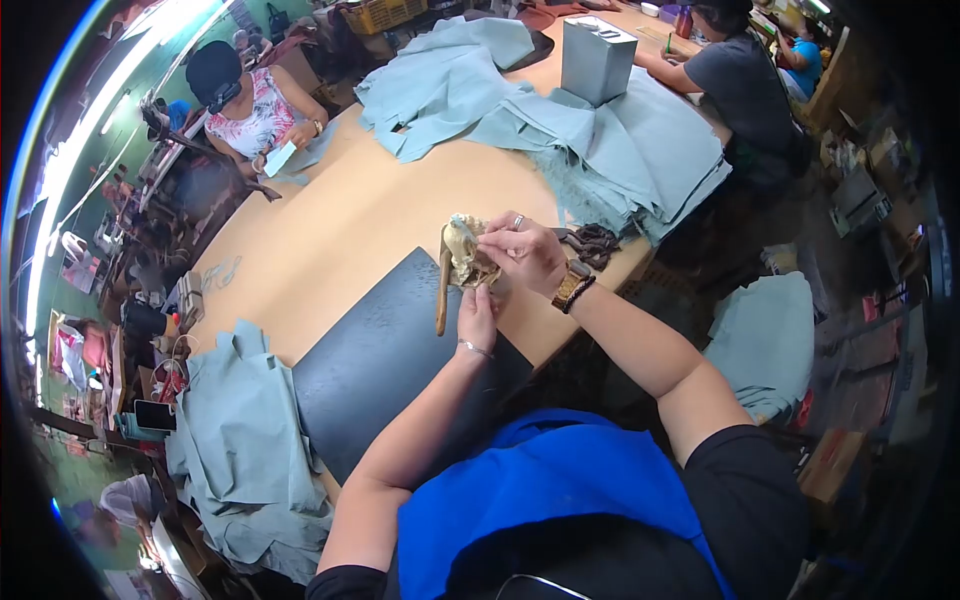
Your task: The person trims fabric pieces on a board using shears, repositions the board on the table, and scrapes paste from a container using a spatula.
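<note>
Lump [460, 250] and stick [441, 295] were close together, up in front of the blue apron [560, 480] and near the edge of a dark mat [365, 365]. The lump was pale and crusty, too messy to tell just what it was. The left hand [477, 318] was at its low end, maybe so it would not drop. That hand's thumb and fingers were bent in and gripped it, though some were hidden. The right hand [525, 258] came from the other side. Its thumb and pointing finger were almost together, pinching the side of the lump. Perhaps one hand was there to hold it steady and the other to work close up. The stick hung down on the left side of the lump, and no finger showed on it.

The mat lay flat on the table [330, 225], maybe to save the wood from scratches. A dark rag [594, 244] lay near the right hand. Farther off, a metal box [598, 65] stood on a big heap of cloth [660, 150], perhaps to press it down
</note>
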The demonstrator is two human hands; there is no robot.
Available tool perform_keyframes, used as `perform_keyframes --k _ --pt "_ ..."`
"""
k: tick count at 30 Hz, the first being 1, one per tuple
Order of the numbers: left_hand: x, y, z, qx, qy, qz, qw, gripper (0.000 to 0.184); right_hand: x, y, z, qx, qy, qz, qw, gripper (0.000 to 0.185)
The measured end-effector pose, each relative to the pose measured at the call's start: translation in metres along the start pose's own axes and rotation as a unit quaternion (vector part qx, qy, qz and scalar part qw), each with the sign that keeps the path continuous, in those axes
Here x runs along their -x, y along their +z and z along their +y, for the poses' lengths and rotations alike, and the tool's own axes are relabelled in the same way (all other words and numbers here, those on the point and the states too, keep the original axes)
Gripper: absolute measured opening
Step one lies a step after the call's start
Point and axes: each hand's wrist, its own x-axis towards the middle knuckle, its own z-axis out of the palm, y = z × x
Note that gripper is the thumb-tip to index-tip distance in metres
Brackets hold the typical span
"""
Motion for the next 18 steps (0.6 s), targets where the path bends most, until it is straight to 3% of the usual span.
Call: perform_keyframes --k 1,2,4,5,8,10,12,13,16,18 --pt "0.0 0.003 -0.001 0.009 0.017 -0.002 1.0 0.034 0.002 0.001 0.002 -0.032 0.023 0.025 0.999 0.008" --pt "0.0 0.006 -0.001 0.017 0.035 -0.003 0.999 0.033 0.004 0.0 0.003 -0.116 0.127 0.041 0.984 0.009" --pt "-0.005 0.009 -0.006 0.006 0.024 -0.02 0.999 0.034 0.005 -0.005 -0.002 -0.276 0.327 0.07 0.901 0.013" --pt "-0.007 0.009 -0.009 0.001 0.02 -0.03 0.999 0.034 0.005 -0.015 -0.002 -0.36 0.353 0.07 0.86 0.014" --pt "-0.006 0.015 -0.001 -0.038 -0.045 -0.051 0.997 0.036 0.011 -0.062 -0.026 -0.405 0.342 0.105 0.841 0.011" --pt "-0.004 0.016 -0.001 -0.088 -0.027 -0.073 0.993 0.038 0.036 -0.095 -0.031 -0.36 0.329 0.081 0.869 0.009" --pt "-0.002 0.012 -0.005 -0.164 0.017 -0.096 0.982 0.039 0.08 -0.126 -0.029 -0.306 0.34 -0.012 0.889 0.009" --pt "0.001 0.01 0.003 -0.188 -0.045 -0.126 0.973 0.038 0.109 -0.139 -0.026 -0.233 0.39 -0.092 0.886 0.009" --pt "0.022 0.01 0.029 -0.234 -0.012 -0.125 0.964 0.04 0.185 -0.172 -0.021 0.035 0.443 -0.368 0.817 0.012" --pt "0.026 0.006 0.023 -0.258 0.008 -0.146 0.955 0.043 0.258 -0.176 0.001 0.244 0.37 -0.475 0.76 0.016"
